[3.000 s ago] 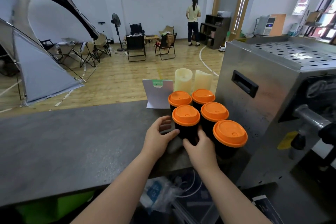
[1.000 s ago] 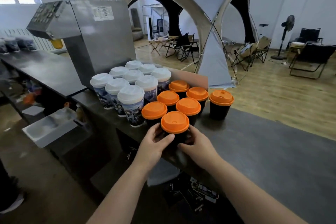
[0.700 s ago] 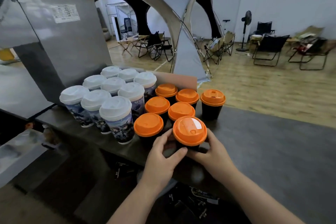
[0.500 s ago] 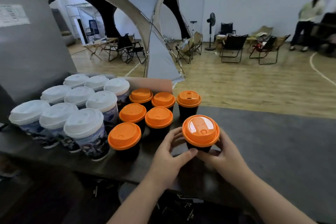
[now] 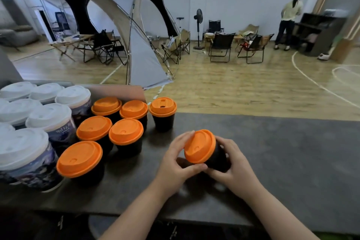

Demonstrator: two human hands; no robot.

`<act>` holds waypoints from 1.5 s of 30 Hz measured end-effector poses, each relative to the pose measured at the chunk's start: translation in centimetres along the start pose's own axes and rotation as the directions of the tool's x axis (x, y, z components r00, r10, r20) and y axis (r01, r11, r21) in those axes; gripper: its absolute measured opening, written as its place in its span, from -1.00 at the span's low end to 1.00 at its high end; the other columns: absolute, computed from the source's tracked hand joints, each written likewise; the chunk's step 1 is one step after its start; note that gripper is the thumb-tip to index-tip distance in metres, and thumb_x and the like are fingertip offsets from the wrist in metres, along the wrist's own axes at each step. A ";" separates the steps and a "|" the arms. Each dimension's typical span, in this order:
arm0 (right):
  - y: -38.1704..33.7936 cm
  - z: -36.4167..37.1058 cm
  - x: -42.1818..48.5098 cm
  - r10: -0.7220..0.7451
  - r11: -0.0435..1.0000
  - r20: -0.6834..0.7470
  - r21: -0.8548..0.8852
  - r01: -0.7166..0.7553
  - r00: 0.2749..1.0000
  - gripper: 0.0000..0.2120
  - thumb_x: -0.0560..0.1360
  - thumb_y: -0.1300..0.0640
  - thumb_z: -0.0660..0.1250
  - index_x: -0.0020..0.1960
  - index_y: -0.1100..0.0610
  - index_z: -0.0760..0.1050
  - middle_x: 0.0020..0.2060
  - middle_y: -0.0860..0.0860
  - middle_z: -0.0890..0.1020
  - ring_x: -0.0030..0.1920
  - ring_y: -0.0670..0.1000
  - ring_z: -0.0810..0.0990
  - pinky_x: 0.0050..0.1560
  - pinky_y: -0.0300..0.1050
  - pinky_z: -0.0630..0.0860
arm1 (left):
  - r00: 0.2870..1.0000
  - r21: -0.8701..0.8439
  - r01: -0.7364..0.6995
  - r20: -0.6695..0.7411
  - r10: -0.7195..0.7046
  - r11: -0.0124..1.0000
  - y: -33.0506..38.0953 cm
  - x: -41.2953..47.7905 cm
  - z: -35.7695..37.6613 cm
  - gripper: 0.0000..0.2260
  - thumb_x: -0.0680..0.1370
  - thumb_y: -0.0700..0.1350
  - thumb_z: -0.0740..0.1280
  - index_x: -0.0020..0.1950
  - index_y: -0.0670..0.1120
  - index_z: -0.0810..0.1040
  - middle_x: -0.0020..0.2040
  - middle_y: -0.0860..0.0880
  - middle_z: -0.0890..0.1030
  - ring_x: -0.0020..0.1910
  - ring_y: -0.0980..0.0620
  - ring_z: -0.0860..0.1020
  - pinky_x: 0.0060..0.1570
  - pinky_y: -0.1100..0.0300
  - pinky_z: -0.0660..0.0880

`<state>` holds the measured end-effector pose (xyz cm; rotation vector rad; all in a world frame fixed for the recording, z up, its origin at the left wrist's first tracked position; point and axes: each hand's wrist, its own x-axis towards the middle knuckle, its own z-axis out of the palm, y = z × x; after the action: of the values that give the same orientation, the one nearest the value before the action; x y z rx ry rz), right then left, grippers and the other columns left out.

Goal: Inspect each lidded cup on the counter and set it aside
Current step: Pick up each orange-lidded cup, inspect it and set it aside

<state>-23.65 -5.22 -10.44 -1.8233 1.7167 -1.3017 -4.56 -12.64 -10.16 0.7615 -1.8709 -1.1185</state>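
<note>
1. In the lower centre of the frame, the held cup (image 5: 219,160) is kept tilted just above the dark counter (image 5: 282,152), with its orange lid (image 5: 199,146) turned up and to the left.
2. The left hand (image 5: 175,159) is curled against the lid's rim, with the thumb laid under its lower edge. The right hand (image 5: 233,169) is wrapped round the black wall, fingers closed on it.
3. The cup is judged to be light and thin-walled, so it could be dented by a hard squeeze. Whether it is filled cannot be told. The lid looks press-fitted and might be popped off if it alone is pulled.
4. A hold on the wall just below the lid rim is judged safest, where the cup is stiffest. The lid is better only steadied than carried by.
5. At centre left, 6 orange-lidded cups (image 5: 125,131) are stood close together on the counter. The right-most one is set slightly apart.
6. At the left edge, taller white-lidded cups (image 5: 48,117) are packed beside them, and a cardboard panel (image 5: 124,90) is stood behind.
7. In the upper half of the frame, a grey tent (image 5: 140,54), folding chairs (image 5: 221,46), a fan (image 5: 198,14) and a person (image 5: 288,19) are seen across a wooden floor.
</note>
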 end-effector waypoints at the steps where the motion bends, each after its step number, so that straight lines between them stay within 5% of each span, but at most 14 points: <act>1: 0.2 0.0 0.0 0.006 1.000 0.003 0.014 -0.006 1.000 -0.31 0.29 -0.10 0.55 0.36 -0.22 0.37 0.23 -0.25 0.51 0.28 -0.22 0.48 0.21 -0.40 0.38 | 1.000 0.007 -0.001 -0.004 0.001 1.000 0.0 0.0 0.0 -0.26 0.33 0.05 0.59 0.47 0.05 0.43 0.42 0.14 0.45 0.43 0.10 0.41 0.40 0.22 0.37; 8: 0.6 -0.1 0.3 0.039 0.998 0.050 0.046 -0.042 0.998 -0.29 0.26 -0.08 0.63 0.34 -0.09 0.44 0.18 -0.23 0.60 0.17 -0.19 0.57 0.09 -0.40 0.43 | 1.000 -0.089 0.015 0.000 -0.016 0.996 0.4 -0.5 -0.1 -0.22 0.33 -0.21 0.62 0.49 0.03 0.40 0.40 0.17 0.49 0.39 0.14 0.45 0.09 0.22 0.58; 12: 0.5 -0.2 0.2 0.044 0.996 0.013 0.079 -0.045 0.999 -0.27 0.23 -0.12 0.62 0.33 -0.13 0.44 0.19 -0.25 0.58 0.22 -0.17 0.55 0.15 -0.35 0.46 | 0.999 -0.136 0.045 -0.010 -0.047 0.990 0.0 -0.5 -0.1 -0.23 0.34 -0.09 0.61 0.49 0.15 0.39 0.39 0.17 0.50 0.39 0.05 0.47 0.13 0.09 0.60; 17: 0.5 -0.6 0.1 0.070 0.991 -0.003 0.114 -0.070 0.998 -0.29 0.20 -0.18 0.63 0.29 -0.21 0.45 0.15 -0.24 0.57 0.19 -0.13 0.56 0.12 -0.25 0.52 | 0.992 -0.209 0.126 0.031 -0.123 0.970 0.4 -0.1 -0.3 -0.36 0.43 -0.09 0.56 0.44 0.17 0.40 0.32 0.17 0.53 0.32 0.28 0.48 0.07 0.30 0.53; 21: 0.3 -0.6 0.0 0.073 0.992 -0.001 0.107 -0.072 0.997 -0.26 0.20 -0.26 0.59 0.31 -0.17 0.44 0.15 -0.20 0.55 0.16 -0.13 0.55 0.07 -0.26 0.54 | 0.980 -0.265 0.193 0.012 -0.197 0.945 0.2 0.1 -0.3 -0.57 0.47 0.06 0.40 0.34 0.22 0.48 0.21 0.14 0.61 0.22 0.14 0.55 0.03 0.28 0.53; 27: 0.3 -0.6 -0.3 0.096 0.971 -0.056 0.224 -0.081 0.994 -0.24 0.18 -0.17 0.62 0.32 -0.13 0.43 0.19 -0.20 0.53 0.18 -0.07 0.56 0.00 -0.05 0.63 | 0.977 -0.296 0.212 0.080 -0.197 0.931 -0.3 0.3 -0.5 -0.53 0.51 0.09 0.34 0.43 0.11 0.45 0.27 -0.01 0.59 0.01 0.17 0.57 -0.11 0.30 0.49; 32: 0.5 -0.7 -0.5 0.052 0.986 -0.026 0.162 -0.047 0.998 -0.22 0.23 -0.18 0.58 0.38 -0.12 0.39 0.20 -0.20 0.49 0.20 -0.07 0.54 0.05 -0.17 0.60 | 0.974 -0.247 0.226 0.042 -0.223 0.942 -0.4 0.3 -0.3 -0.58 0.49 0.16 0.34 0.35 0.19 0.48 0.10 -0.01 0.59 -0.15 0.23 0.56 -0.11 0.27 0.52; 38: 0.6 -0.5 -0.4 0.192 0.927 -0.006 0.330 -0.179 0.981 -0.45 0.36 -0.26 0.43 0.30 -0.16 0.46 0.00 -0.02 0.66 -0.08 0.08 0.69 -0.13 -0.06 0.62 | 0.984 -0.263 0.180 0.050 -0.173 0.948 -0.2 -0.4 -0.6 -0.52 0.53 0.04 0.35 0.46 0.14 0.42 0.36 -0.02 0.52 0.29 0.00 0.53 0.12 0.12 0.60; 45: 0.5 -0.7 -0.8 0.093 0.954 0.038 0.283 -0.100 0.995 -0.40 0.43 0.12 0.53 0.39 -0.10 0.38 0.26 -0.07 0.55 0.28 -0.03 0.55 0.17 -0.14 0.58 | 0.974 -0.259 0.222 0.017 -0.225 0.940 -0.4 0.0 -0.6 -0.42 0.38 0.23 0.47 0.39 0.27 0.46 0.35 0.04 0.54 0.33 0.05 0.52 0.20 0.02 0.59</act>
<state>-24.40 -4.35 -10.74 -1.5667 1.4955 -1.3973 -4.06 -13.05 -10.33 0.8402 -1.6123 -1.4655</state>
